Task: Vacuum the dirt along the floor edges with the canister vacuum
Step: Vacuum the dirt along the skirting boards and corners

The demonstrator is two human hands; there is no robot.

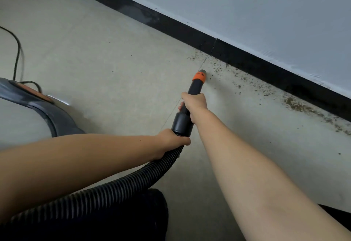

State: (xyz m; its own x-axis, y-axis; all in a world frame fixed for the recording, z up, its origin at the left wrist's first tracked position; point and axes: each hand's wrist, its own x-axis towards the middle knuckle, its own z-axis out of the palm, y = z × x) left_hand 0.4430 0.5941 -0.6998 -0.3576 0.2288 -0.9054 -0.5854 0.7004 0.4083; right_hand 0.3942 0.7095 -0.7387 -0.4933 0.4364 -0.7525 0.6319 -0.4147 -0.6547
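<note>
The pale beige tiled floor fills most of the view, bounded at the far right by a black skirting board under a pale grey-blue wall. At the near left sits the rounded grey body of the canister vacuum, with a thin black power cord trailing off to the far left.

From the canister side a black ribbed flexible hose curves up to a rigid black plastic wand with an orange collar, whose tip rests at or just above the floor, near the skirting but not against it. I judge the hose soft and springy, likely to tug back toward the canister, while the wand is light, stiff and smooth; it is best held on the rigid tube for aim and at the cuff to manage the hose's pull.

A band of brown crumbly dirt lies along the skirting, from just beyond the tip away to the right, thickest at the far right.

The right hand reaches out on a nearly straight arm, fingers curled round the wand's mid tube. The left hand, forearm crossing from the left, wraps its fingers round the hose where it meets the cuff.
</note>
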